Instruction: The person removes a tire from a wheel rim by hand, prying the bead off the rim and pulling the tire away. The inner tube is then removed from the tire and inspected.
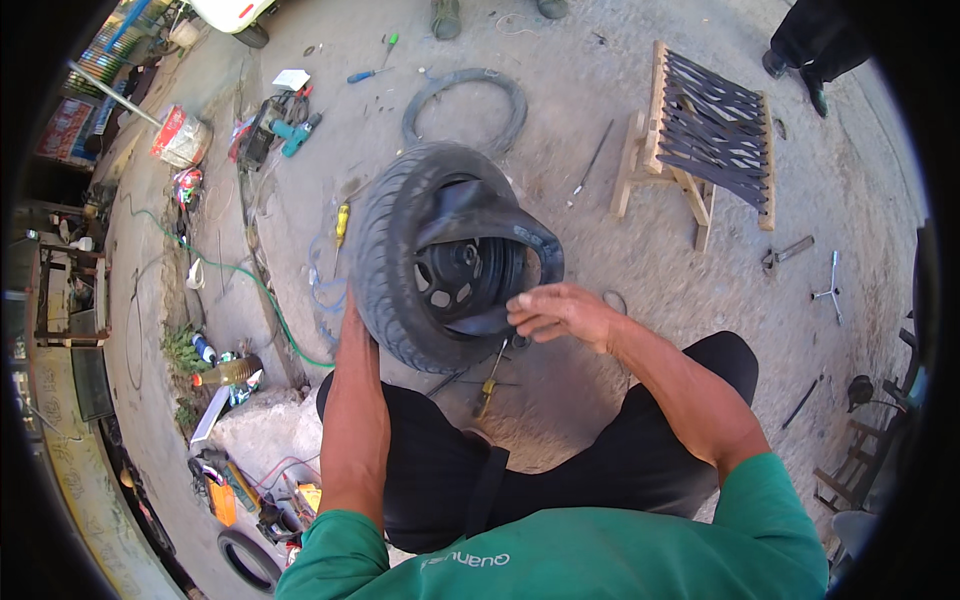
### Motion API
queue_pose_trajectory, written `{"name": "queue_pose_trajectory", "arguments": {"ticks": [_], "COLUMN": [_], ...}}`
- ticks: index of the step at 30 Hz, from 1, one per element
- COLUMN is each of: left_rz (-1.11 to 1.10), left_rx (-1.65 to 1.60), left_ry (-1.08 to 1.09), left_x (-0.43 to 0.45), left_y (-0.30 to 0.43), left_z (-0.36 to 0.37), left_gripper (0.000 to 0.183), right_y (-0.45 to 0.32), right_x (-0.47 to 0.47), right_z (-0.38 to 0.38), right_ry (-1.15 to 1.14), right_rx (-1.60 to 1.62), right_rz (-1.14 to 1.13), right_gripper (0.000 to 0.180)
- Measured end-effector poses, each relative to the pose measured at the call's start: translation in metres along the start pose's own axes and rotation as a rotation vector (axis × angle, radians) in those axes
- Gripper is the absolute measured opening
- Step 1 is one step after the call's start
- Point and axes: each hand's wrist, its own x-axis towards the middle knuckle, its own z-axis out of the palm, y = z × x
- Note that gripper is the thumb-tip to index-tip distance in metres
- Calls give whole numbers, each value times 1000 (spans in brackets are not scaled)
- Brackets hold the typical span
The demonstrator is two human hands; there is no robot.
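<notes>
A black tyre (382, 262) stands upright on the ground between my knees, around a dark metal wheel (457, 277). A black rubber inner tube (536, 232) bulges out of its right side in a loop. My right hand (562, 315) is beside the lower part of this loop, fingers extended and slightly apart. Its fingertips overlap the tube's edge; whether they touch it is unclear. My left forearm (356, 420) reaches to the tyre's left side, where the tyre hides the hand. Below the tyre lies a yellow-handled screwdriver (486, 394).
Beyond the tyre lies another bicycle-type tyre (517, 97). A wooden folding stool (712, 127) stands at right, near a three-way wrench (831, 289). A cordless drill (296, 135), a bucket (182, 139) and a green cord (262, 289) are at left. Other people's feet (817, 86) show at the far edge.
</notes>
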Motion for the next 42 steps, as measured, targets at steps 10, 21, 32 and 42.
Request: {"name": "queue_pose_trajectory", "arguments": {"ticks": [10,21,32,42], "left_rz": [588,-11,-307,-1047], "left_rx": [1996,1867,2159,1935], "left_ry": [95,45,121,-72], "left_x": [-48,-79,-97,-86], "left_y": [-51,-204,-239,-236], "left_z": [-118,-78,-79,-62], "left_gripper": [47,54,45,57], "right_y": [102,58,88,101], "right_x": [37,78,107,114], "right_z": [52,-14,-75,-88], "right_ry": [-10,441,644,627], "right_rx": [368,787,740,678], "right_rz": [514,-120,-85,-116], "right_gripper": [105,71,74,79]}}
